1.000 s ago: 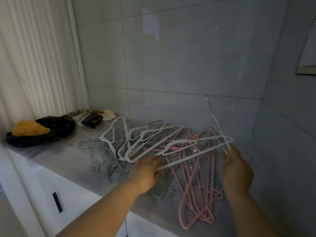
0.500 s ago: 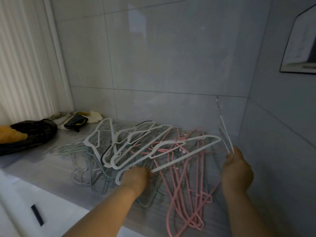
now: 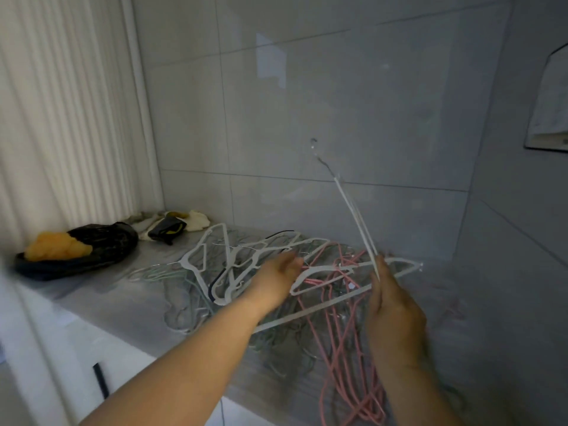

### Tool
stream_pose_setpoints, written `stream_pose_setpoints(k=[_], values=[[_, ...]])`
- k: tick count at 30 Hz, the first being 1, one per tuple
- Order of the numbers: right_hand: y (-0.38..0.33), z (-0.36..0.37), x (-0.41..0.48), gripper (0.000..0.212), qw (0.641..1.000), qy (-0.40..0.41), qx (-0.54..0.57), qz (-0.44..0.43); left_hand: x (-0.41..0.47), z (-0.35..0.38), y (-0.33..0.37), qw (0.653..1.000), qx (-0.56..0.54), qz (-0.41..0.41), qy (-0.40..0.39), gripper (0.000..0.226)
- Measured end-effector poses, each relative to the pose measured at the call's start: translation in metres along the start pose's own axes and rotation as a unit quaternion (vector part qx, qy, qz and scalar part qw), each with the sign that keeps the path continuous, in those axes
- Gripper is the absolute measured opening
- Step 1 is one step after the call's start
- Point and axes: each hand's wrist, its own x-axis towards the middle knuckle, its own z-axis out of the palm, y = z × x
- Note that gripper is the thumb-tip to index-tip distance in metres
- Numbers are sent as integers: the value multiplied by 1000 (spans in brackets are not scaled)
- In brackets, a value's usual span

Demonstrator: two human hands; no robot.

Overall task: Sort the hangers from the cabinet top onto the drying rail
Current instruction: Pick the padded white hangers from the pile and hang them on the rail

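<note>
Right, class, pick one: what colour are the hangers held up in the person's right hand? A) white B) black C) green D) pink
A: the right hand grips thin white hangers that rise tilted above it, while the pink hangers lie in the pile on the cabinet top.

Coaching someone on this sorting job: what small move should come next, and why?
Probably the left hand should grip the white hanger lying by its straight fingers and lift it slowly toward the upright hangers that the right hand pinches. Pink hangers lie tangled under it and may snag.
</note>
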Motion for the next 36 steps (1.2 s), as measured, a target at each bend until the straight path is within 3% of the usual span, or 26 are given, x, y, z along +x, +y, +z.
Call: stream_pose_setpoints(k=[4, 7, 10, 13, 15, 19, 21, 22, 23, 26, 29, 31, 36], values=[[-36, 14, -13, 37, 997, -3, 42, -61, 1, -20, 34, 990, -137, -31, 6, 53], [-64, 19, -25, 31, 992, -22, 100, -78, -10, -42, 38, 983, -153, -62, 76, 56], [-95, 20, -42, 37, 976, -58, 188, -92, -35, -63, 30, 972, -171, -80, 143, 37], [-127, 13, -61, 22, 955, -91, 256, -120, -67, -83, 17, 947, -216, -112, 209, 4], [-146, 5, -72, 18, 938, -117, 292, -142, -92, -99, 13, 927, -242, -134, 254, 20], [-179, -26, -88, 24, 908, -150, 319, -227, -148, -127, 12, 915, -239, -135, 297, 22], [-195, -49, -94, 57, 887, -212, 325, -250, -180, -139, 18, 902, -248, -129, 328, 19], [-203, -62, -99, 62, 876, -238, 326, -265, -199, -144, 22, 896, -249, -128, 344, 19], [-211, -74, -105, 53, 863, -247, 334, -288, -221, -149, 26, 890, -250, -129, 359, 19], [-234, -119, -128, 41, 820, -239, 419, -308, -296, -160, 37, 879, -220, -148, 395, 17], [-259, -173, -150, 50, 786, -225, 516, -256, -386, -159, 47, 866, -155, -190, 436, 18], [-274, -210, -162, 25, 772, -220, 551, -228, -449, -153, 56, 853, -107, -223, 459, 17], [-309, -296, -173, 32, 707, -269, 618, -215, -598, -132, 91, 816, -14, -293, 499, 17]])
